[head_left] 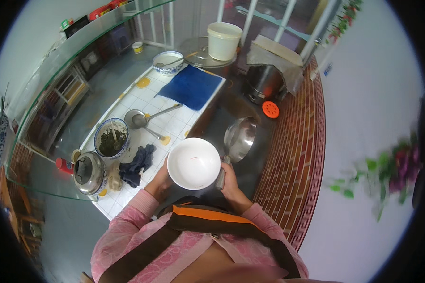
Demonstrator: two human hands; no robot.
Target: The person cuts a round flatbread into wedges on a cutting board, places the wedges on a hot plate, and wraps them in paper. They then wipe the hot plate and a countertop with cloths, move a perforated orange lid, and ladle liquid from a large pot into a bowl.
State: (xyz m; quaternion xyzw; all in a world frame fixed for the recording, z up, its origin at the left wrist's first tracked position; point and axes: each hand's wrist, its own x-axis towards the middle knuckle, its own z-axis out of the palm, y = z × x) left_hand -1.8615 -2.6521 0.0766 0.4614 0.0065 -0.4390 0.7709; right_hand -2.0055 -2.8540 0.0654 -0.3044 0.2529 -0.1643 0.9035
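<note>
A white bowl (193,163) with a small red mark inside is held in front of my body. My left hand (162,179) grips its left side, the fingers mostly hidden behind it. My right hand (230,179) is closed around the handle of a stainless steel ladle or small pan (241,138), right beside the bowl's right rim. Whether that hand also touches the bowl I cannot tell. The steel vessel tilts away from me over the dark floor. To the left of the bowl, a crumpled dark cloth (138,164) lies on the white tiled counter (170,123).
Along the counter are a lidded pot (89,173), a patterned bowl of dark green food (111,138), metal ladles (139,119), a blue cloth (193,86) and another patterned bowl (168,63). Beyond stand a white bucket (224,41) and a dark cylindrical stove (265,83). Glass edges the left.
</note>
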